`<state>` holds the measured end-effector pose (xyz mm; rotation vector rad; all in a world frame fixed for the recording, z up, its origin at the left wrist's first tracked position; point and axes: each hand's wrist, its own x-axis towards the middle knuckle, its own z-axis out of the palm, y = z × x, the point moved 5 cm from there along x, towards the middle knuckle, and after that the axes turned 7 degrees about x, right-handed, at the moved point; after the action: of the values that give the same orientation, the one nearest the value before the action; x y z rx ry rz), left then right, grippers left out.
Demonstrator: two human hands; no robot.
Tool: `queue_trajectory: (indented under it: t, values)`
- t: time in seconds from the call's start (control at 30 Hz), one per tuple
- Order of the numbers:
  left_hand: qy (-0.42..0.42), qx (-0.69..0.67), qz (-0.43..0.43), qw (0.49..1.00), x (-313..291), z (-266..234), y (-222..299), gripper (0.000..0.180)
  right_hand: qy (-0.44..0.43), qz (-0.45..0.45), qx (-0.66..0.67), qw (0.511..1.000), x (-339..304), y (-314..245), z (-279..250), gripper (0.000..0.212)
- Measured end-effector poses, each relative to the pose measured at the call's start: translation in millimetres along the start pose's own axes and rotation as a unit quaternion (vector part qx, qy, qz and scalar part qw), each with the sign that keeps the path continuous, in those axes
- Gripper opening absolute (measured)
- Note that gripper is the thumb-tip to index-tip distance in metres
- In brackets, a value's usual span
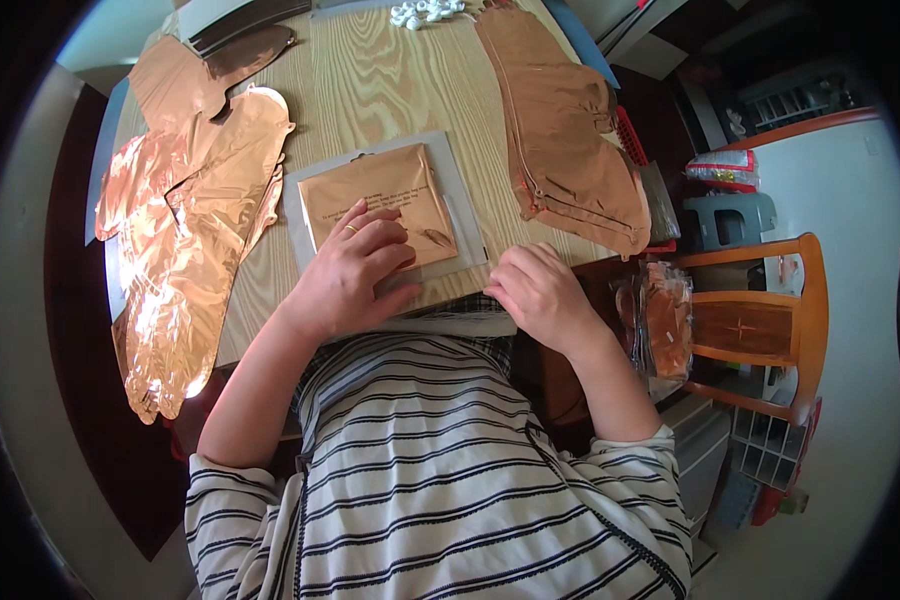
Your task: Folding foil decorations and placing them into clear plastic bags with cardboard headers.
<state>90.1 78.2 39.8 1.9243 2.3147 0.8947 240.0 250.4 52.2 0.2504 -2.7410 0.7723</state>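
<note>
A clear plastic bag (463, 215) lies at the table's near edge, with a folded copper-coloured foil balloon (370, 180) inside it. My left hand (360, 265) rests on the bag's lower part, fingers spread, a ring on one finger. Beside the bag's lower right corner, my right hand (540, 295) is closed, thumb and fingertips pinched together at what looks like the bag's thin flap. That flap (440, 322) hangs over the table edge in front of my striped top. The fingertips partly hide what they grip.
Flat copper foil balloons (185, 240) lie along the left side, some overhanging the edge. Another stack of them (560, 120) lies at the right. White small parts (428, 12) sit at the back. A wooden chair (745, 325) stands right, with bagged foil (665, 320) on it.
</note>
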Motion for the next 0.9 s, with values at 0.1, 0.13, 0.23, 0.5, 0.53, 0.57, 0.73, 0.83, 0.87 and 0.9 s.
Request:
queue_trajectory:
  t: [0.1,0.13,0.23,0.5,0.53,0.57,0.73,0.83,0.87,0.9]
  values:
    - [0.002,-0.005,0.007,1.000,-1.7,1.6,-0.2,0.035,-0.015,0.005,0.014,1.000,-2.5,0.4,3.8,0.021]
    - [0.003,-0.007,0.011,1.000,-1.9,2.0,0.0,0.035,-0.021,0.009,0.021,1.000,-4.3,0.8,4.8,0.020]
    - [0.002,-0.013,0.022,1.000,-3.1,2.4,2.2,0.036,-0.034,0.042,0.074,0.996,-6.2,-2.4,0.6,0.018]
    - [0.004,-0.013,0.016,1.000,-2.2,2.4,-0.1,0.036,-0.067,-0.001,0.022,0.998,-15.2,-20.8,0.2,0.020]
    - [0.007,-0.013,0.014,1.000,-2.0,2.2,-1.4,0.035,-0.070,-0.001,0.024,0.997,-17.5,-20.9,1.2,0.020]
    - [0.006,-0.013,0.014,1.000,-2.0,2.0,-1.4,0.035,-0.059,0.010,0.031,0.998,-16.9,-19.2,-1.4,0.020]
    - [0.005,-0.012,0.010,1.000,-2.7,0.5,0.1,0.035,-0.007,0.037,0.030,0.999,1.0,-12.7,-12.5,0.019]
    - [0.004,-0.011,0.015,1.000,-1.4,0.7,0.0,0.036,-0.044,0.037,0.003,0.998,6.0,-7.5,-2.6,0.019]
    - [0.005,-0.012,0.014,1.000,-1.7,0.8,-0.1,0.036,-0.055,0.030,-0.015,0.998,6.8,-6.0,-0.9,0.018]
    - [0.005,-0.013,0.014,1.000,-1.6,1.0,-0.3,0.036,-0.066,0.023,-0.034,0.997,7.3,-4.6,0.3,0.017]
